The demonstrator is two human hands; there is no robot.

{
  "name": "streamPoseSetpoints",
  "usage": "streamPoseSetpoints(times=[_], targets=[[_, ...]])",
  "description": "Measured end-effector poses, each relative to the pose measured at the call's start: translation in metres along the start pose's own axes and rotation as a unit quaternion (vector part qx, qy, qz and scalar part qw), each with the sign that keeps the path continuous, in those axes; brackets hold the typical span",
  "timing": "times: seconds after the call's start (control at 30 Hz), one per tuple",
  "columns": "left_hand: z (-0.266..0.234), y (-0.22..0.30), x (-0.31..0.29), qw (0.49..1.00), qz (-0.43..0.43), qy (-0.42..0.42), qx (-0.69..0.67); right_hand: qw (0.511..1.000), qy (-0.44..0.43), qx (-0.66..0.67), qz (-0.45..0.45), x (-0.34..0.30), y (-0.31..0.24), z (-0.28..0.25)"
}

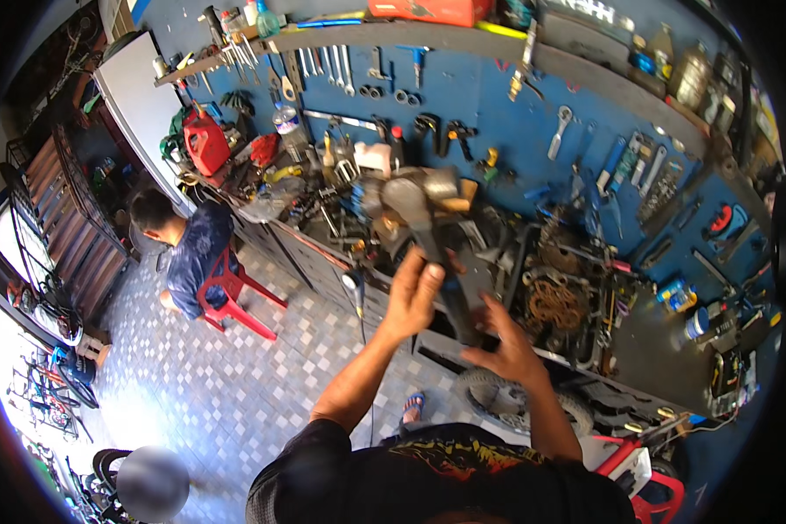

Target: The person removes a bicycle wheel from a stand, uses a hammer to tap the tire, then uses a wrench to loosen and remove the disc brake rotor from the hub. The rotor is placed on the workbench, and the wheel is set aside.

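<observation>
A hammer [424,229] with a thick grey metal head and a long dark handle is held up in front of me, over the front of the cluttered workbench. My left hand [412,295] is closed round its handle, a little below the head. Close beside the handle's lower end is my right hand [508,348], its fingers and thumb spread apart. Whether the right thumb touches the handle, I cannot tell. Behind the hammer, the bench top bears many metal parts and tools, partly hidden by the hammer head.
A rusty chain [555,304] lies coiled on the bench, right of my hands. Wrenches [341,70] hang on the blue wall. Under the bench edge stands a tyre [493,397]. To the left, a person [196,253] sits on a red plastic chair [231,301] on the tiled floor [201,375].
</observation>
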State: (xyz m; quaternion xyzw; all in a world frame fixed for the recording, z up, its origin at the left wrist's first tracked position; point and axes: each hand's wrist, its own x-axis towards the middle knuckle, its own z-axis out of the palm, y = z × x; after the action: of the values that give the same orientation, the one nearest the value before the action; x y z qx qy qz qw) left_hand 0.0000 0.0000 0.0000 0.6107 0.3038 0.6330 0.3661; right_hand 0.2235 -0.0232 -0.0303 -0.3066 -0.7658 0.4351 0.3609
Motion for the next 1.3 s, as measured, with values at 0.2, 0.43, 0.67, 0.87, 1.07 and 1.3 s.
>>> streamPoseSetpoints(times=[0.2,0.43,0.67,0.87,1.07,1.3], targets=[[0.09,0.0,-0.076,0.994,-0.043,-0.037,0.089,0.991,0.061,0.036,0.114,-0.09,0.011,-0.023],[0.189,0.018,-0.114,0.984,-0.115,0.087,-0.108,0.988,0.125,-0.035,0.08,-0.234,0.049,-0.075],[0.268,0.047,-0.138,0.97,-0.119,0.171,0.122,0.991,0.088,-0.003,0.1,-0.309,0.037,-0.09],[0.281,0.044,-0.161,0.958,-0.114,0.23,0.13,0.994,0.04,0.039,0.094,-0.337,0.031,-0.102],[0.275,0.059,-0.209,0.958,-0.14,0.248,0.022,0.988,-0.041,0.07,0.132,-0.359,0.027,-0.099],[0.268,0.096,-0.293,0.907,-0.259,0.278,-0.181,0.969,-0.146,0.118,0.158,-0.402,0.02,-0.08]])
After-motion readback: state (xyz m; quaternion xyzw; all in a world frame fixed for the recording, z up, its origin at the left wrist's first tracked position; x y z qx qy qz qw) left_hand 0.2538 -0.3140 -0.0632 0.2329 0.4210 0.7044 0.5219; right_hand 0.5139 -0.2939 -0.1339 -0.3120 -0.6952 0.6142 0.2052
